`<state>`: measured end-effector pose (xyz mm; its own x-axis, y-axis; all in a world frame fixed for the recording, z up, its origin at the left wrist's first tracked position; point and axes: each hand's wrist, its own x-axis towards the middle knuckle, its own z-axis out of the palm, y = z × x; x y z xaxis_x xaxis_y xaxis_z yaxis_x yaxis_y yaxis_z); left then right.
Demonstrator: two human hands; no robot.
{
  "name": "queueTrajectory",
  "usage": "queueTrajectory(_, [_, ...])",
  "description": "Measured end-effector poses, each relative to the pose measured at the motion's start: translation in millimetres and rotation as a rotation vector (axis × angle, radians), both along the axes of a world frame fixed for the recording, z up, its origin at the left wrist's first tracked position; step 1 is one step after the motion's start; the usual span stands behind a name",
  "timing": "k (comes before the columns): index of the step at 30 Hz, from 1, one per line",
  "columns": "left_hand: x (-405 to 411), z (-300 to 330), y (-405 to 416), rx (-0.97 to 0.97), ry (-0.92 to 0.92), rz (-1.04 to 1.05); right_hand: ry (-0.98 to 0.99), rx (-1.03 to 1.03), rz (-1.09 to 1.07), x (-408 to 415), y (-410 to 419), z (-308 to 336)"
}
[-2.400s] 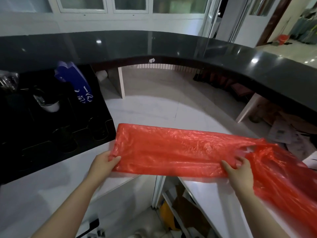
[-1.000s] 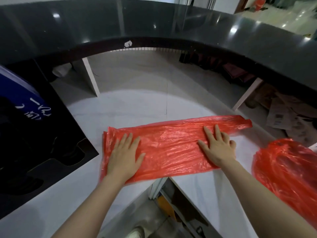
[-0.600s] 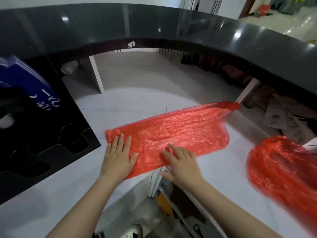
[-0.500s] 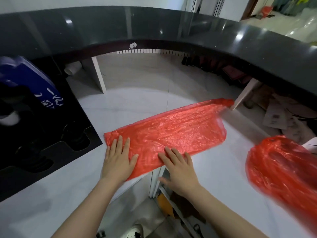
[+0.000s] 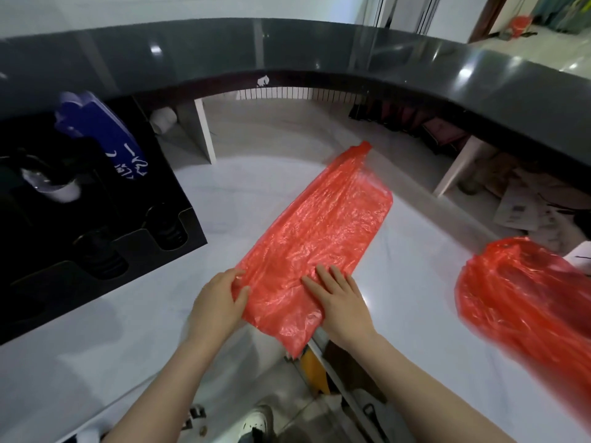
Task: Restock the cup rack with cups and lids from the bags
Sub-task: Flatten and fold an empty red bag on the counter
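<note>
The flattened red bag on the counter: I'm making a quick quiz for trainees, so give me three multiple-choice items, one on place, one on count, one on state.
1. Where does the flattened red bag lie?
A. on the white counter
B. in the black cup rack
C. on the floor

2. How many red bags are in view?
A. one
B. two
C. three

3. How does the right hand meet the bag?
A. fingers straight, pressing on it
B. clenched round a handle
C. clear of it

Key: 1 A, it is spread on the white top beside the rack. 2 B, a second red bag lies bunched at right. 3 A, flat fingers rest on the plastic, while the left hand holds the bag's left edge.
</note>
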<state>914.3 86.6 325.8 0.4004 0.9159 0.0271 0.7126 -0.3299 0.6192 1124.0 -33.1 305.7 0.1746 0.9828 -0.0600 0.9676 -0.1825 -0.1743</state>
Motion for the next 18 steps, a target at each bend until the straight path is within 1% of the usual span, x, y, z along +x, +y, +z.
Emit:
queueTrajectory(2, [-3.5,0.7,5.7,-0.005,0.067,0.068,0.024,-0.013,0.026,7.4,-2.0,2.0])
queueTrajectory(5, [-2.3,2.7,12.3,-0.042,0.136,0.053,0.040,-0.002,0.001,12.8,-8.9,2.0])
queueTrajectory(7, [0.4,3.5,14.8,-0.058,0.120,0.025,0.042,0.012,-0.045,12.0,-11.5,1.5])
queueTrajectory(13, [4.4,7.0,20.9,-0.010,0.109,0.072,0.035,-0.013,-0.083,10.5,-9.2,1.4])
queueTrajectory(18, [1.6,7.2,16.2,0.004,0.034,0.060,0.023,-0.018,-0.139,11.3,-6.5,-3.2])
